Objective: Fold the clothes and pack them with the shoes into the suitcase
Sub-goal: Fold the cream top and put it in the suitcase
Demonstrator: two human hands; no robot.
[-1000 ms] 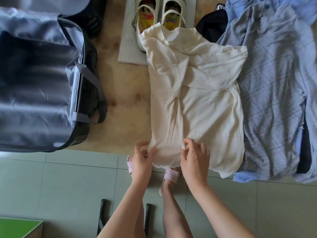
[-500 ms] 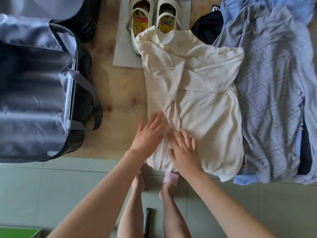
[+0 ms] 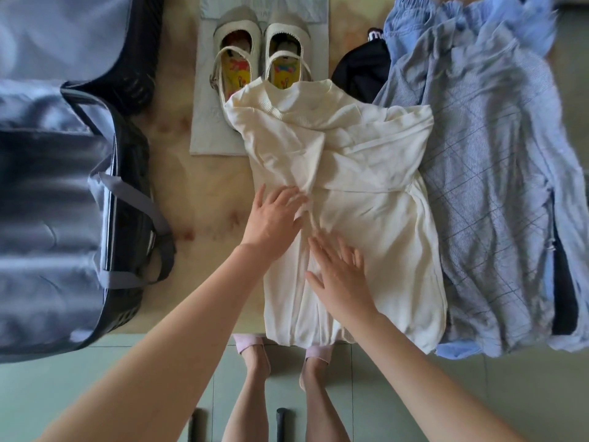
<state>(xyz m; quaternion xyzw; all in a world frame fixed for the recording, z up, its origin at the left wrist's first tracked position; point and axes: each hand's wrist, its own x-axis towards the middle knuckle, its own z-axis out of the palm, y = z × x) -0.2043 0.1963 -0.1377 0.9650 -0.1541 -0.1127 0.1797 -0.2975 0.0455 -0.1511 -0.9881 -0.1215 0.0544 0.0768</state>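
Cream shirt (image 3: pixel 366 186) lay mid-frame on the table (image 3: pixel 197 202), sleeves folded in, collar overlapping the shoes (image 3: pixel 259 59) at top centre. The left hand (image 3: pixel 274 218) and right hand (image 3: pixel 341 275) pressed flat on it, fingers straight, gripping nothing. Folding looked barely begun: blue clothes (image 3: pixel 494 186) lay unfolded at right, and the suitcase (image 3: pixel 47 218) at left showed nothing packed.

Suitcase (image 3: pixel 47 218) smeared by blur, cut by left edge. Heels of shoes (image 3: pixel 236 36) hidden under my cream top (image 3: pixel 366 173). Black garment (image 3: pixel 363 74) mostly buried, type unclear. Blue clothes (image 3: pixel 494 186) run off top and right; perhaps two pieces. My feet (image 3: pixel 251 355) half under hem.
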